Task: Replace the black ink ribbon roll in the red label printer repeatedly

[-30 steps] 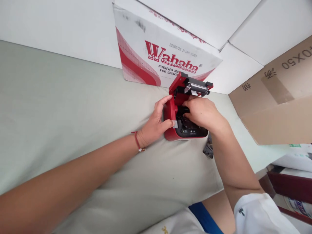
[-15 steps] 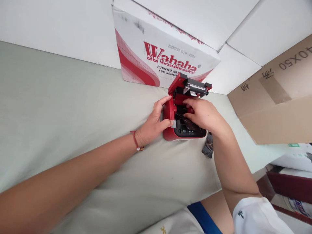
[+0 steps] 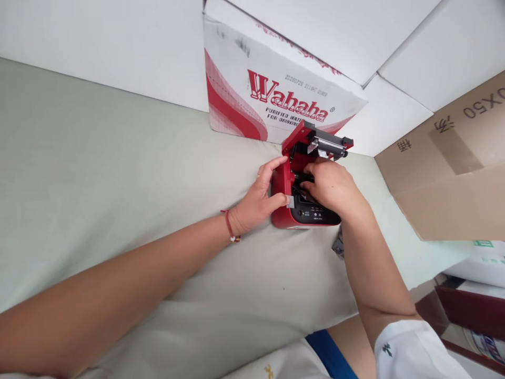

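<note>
A red label printer [image 3: 281, 184] stands on the cloth-covered surface with its lid [image 3: 329, 143] raised, showing a black roller on the lid's underside. Thumb and fingers of my left hand [image 3: 262, 197] grip the printer's left wall, the thumb beside a small grey tab [image 3: 291, 202] at the front corner. My right hand [image 3: 333, 184] reaches into the open bay, thumb and index finger curled at dark parts inside. What those fingers hold is mostly hidden by the hand. A black control panel [image 3: 315, 214] with small buttons lies at the printer's front.
A white and red Wahaha water carton [image 3: 232, 89] stands right behind the printer. At the right is a brown cardboard box [image 3: 450, 173]. A small dark crinkled packet [image 3: 338, 245] lies by my right forearm, partly covered. White panels [image 3: 98, 47] border the back.
The whole view has shifted slightly, so things sit further right. My left hand keeps its grip on the printer. Inside the bay, my right hand's fingers have moved only a little.
</note>
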Demonstrator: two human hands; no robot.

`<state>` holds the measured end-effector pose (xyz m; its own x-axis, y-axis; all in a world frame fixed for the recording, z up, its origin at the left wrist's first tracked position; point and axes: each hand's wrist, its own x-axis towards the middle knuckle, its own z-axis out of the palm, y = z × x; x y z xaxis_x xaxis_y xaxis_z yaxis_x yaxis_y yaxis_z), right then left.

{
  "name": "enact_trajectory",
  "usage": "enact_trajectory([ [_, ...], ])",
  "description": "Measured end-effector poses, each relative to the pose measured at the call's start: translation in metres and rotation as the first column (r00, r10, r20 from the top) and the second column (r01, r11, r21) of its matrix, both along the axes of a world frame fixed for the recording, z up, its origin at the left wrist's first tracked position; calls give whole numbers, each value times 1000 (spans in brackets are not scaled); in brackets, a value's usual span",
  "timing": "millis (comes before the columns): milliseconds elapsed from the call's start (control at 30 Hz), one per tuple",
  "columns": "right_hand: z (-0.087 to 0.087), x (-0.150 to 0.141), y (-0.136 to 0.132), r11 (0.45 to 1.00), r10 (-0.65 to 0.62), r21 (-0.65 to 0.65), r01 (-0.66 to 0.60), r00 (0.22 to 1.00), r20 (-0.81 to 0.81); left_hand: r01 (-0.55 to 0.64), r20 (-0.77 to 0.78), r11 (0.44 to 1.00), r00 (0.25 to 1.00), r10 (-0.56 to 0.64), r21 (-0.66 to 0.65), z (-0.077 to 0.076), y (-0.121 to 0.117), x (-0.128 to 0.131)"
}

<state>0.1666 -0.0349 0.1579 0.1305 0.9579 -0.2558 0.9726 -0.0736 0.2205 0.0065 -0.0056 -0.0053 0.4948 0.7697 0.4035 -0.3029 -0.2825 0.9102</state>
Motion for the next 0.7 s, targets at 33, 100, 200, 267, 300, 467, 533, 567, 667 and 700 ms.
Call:
enact_trajectory([
  [33, 0, 1, -1, 1000, -3, 4, 3, 1000, -5, 4, 2, 1000, 1000, -4, -14, 1, 0, 0],
  [100, -1, 2, -1, 1000, -9, 8, 10, 1000, -14, 11, 5, 999, 1000, -11, -41, 4, -1, -1],
  [200, -1, 5, 1, 1000, -4, 0, 4, 999, -45, 29, 4, 997, 1000, -29, -68, 8, -1, -3],
  [267, -1, 8, 2, 1000, 1, -13, -2, 998, -66, 44, 2, 995, 999, -44, -86, 11, -2, -4],
  [300, -1, 10, 3, 1000, 5, -21, -6, 998, -70, 47, 2, 995, 999, -47, -93, 12, -2, -5],
  [467, -1, 11, 4, 1000, 6, -21, -8, 996, -91, 52, 9, 993, 999, -51, -108, 12, -2, -4],
  [533, -1, 8, 4, 1000, -18, -7, 17, 997, -73, 53, 11, 993, 999, -52, -103, 10, -1, -4],
  [567, -1, 7, 3, 1000, -25, -1, 25, 998, -51, 50, 12, 994, 999, -49, -95, 9, -1, -4],
  [667, -3, 1, 4, 1000, -19, 3, 19, 1000, 16, 34, 17, 997, 999, -33, -63, 5, 1, -2],
  [700, -3, 0, 4, 1000, -14, 1, 14, 999, 30, 29, 17, 998, 999, -28, -55, 4, 1, -2],
])
